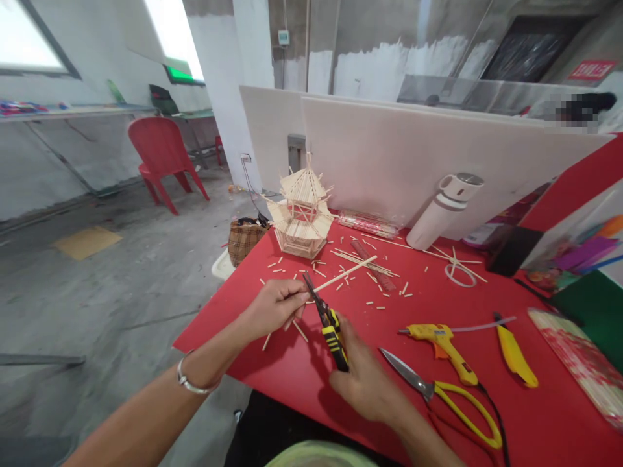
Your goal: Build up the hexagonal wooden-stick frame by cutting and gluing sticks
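My left hand [280,303] is closed, pinching the near end of a thin wooden stick [348,272] that points away to the right. In my right hand [363,373] are pliers [333,340] with yellow and black handles. Their dark jaws lie across the stick just beside my left fingertips; whether they touch it I cannot tell. A pagoda-shaped model [302,224] built of wooden sticks stands behind my hands. Short cut stick pieces [346,280] and longer sticks lie around a red ruler [372,264].
On the red table [292,383], a yellow glue gun [440,334], scissors [428,389] and a yellow utility knife [516,353] lie to the right. A white bottle [440,214] stands near the pale partition [379,155]. Stick packs [574,357] lie at the right edge. A red chair [160,152] stands at left.
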Motion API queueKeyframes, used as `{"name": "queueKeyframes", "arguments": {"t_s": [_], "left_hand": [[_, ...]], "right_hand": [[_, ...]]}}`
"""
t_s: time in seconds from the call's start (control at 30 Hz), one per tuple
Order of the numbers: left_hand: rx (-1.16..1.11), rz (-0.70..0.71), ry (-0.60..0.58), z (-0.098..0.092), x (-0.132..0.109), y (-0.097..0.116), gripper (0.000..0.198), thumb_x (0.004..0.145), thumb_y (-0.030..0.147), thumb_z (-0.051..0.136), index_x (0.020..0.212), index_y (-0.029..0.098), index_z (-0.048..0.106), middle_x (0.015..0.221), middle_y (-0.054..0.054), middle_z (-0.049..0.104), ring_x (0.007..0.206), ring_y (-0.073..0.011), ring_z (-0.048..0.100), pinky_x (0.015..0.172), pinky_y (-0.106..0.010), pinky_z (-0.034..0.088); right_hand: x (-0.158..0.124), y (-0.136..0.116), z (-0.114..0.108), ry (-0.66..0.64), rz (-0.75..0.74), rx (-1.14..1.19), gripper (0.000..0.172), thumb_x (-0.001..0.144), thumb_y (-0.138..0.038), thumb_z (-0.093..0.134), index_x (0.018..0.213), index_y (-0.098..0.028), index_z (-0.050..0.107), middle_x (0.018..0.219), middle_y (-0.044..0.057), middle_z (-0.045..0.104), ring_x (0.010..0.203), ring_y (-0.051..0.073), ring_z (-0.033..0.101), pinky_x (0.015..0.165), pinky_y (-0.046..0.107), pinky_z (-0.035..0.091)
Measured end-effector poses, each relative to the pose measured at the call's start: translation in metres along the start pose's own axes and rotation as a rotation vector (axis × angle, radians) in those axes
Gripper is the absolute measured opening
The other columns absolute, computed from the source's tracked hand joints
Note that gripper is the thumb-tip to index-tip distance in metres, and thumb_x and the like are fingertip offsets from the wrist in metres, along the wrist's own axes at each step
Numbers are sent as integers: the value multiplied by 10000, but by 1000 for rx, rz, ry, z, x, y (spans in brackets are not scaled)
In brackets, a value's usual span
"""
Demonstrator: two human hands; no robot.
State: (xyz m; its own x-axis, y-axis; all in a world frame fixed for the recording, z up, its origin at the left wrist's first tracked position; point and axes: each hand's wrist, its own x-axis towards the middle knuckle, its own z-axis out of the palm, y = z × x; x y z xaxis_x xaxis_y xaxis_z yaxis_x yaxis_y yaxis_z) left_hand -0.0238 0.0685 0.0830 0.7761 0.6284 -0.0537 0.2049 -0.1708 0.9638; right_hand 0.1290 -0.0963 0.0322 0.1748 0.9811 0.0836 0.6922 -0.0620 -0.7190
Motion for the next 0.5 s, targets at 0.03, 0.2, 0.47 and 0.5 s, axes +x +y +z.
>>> {"name": "queueKeyframes", "arguments": {"t_s": [0.03, 0.2, 0.47, 0.5], "left_hand": [[-27, -17, -17, 0, 0, -1, 363, 849, 410, 580, 585, 168, 526, 455, 40, 479, 345, -53, 421, 403, -181, 303], [-292, -183, -122, -3, 1, -1, 303, 791, 425, 657, 672, 157, 578, 500, 34, 534, 307, -23, 307, 343, -182, 185], [-395, -228, -135, 2, 2, -4, 298, 770, 423, 689, 702, 149, 593, 498, 36, 538, 308, -18, 301, 331, -173, 164], [-395, -231, -143, 2, 2, -5, 299, 777, 426, 682, 709, 149, 592, 495, 38, 535, 307, -19, 301, 331, -171, 166]], "right_hand": [[-1, 3, 1, -47, 19, 32, 883, 620, -124, 484, 1485, -193, 321, 1402, 114, 536, 1290, 266, 512, 1050, 414, 438], [-2, 5, -1, -155, 92, 108, 932, 622, -130, 488, 1522, -186, 252, 1531, 129, 389, 1435, 301, 319, 1150, 498, 296], [-5, -1, 1, -152, 118, 171, 923, 614, -113, 477, 1509, -207, 277, 1503, 114, 425, 1410, 293, 360, 1137, 474, 320], [-6, 2, 2, -162, 123, 173, 940, 613, -115, 481, 1522, -204, 256, 1521, 117, 400, 1427, 299, 328, 1150, 488, 292]]}}
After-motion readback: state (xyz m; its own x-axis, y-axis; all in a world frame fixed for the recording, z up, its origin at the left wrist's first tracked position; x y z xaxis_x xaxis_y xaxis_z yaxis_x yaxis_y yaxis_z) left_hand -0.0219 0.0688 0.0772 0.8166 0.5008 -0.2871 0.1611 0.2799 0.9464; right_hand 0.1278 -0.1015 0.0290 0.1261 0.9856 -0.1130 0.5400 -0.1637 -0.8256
